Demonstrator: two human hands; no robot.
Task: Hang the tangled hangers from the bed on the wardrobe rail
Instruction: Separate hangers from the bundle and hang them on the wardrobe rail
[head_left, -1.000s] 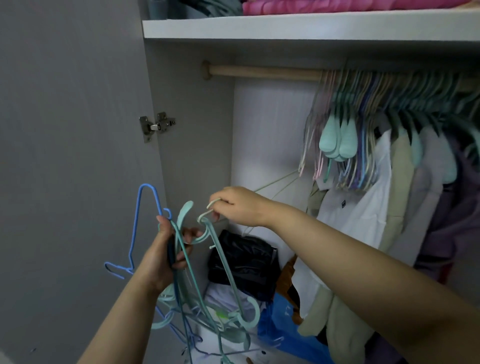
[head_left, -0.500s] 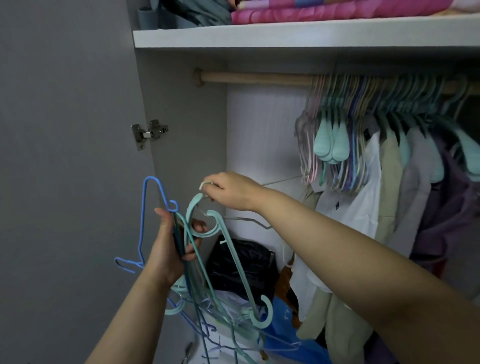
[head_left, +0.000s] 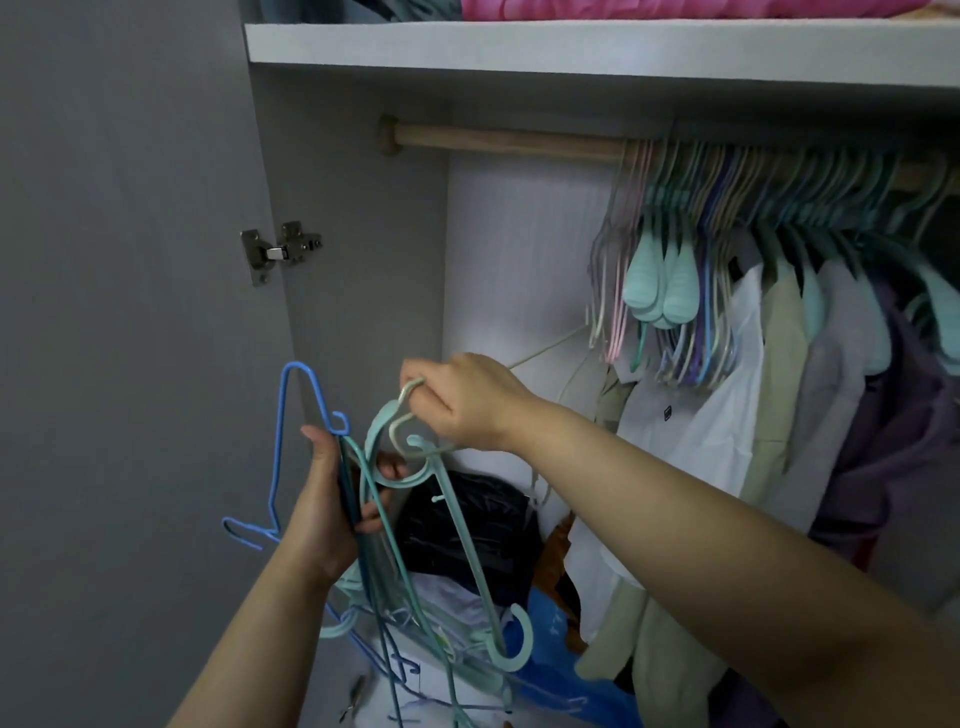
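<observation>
My left hand (head_left: 332, 499) grips a tangled bundle of teal and blue hangers (head_left: 415, 582) in front of the open wardrobe; a blue wire hanger (head_left: 283, 447) sticks out to its left. My right hand (head_left: 462, 402) pinches the hook of a pale cream hanger (head_left: 402, 415) at the top of the bundle; its thin arm runs off behind the hand toward the right. Higher up runs the wooden rail (head_left: 498, 143), bare on its left part.
The rail's right part is packed with several hangers (head_left: 727, 249) and hung shirts (head_left: 779, 415). A white shelf (head_left: 571, 47) sits just above the rail. A black bag (head_left: 467, 525) and piled clothes fill the wardrobe floor. The grey door (head_left: 119, 312) with a hinge (head_left: 280, 249) stands at left.
My right hand has kept its pinch on the cream hook and drawn it slightly up from the bundle. My left hand still holds the bundle.
</observation>
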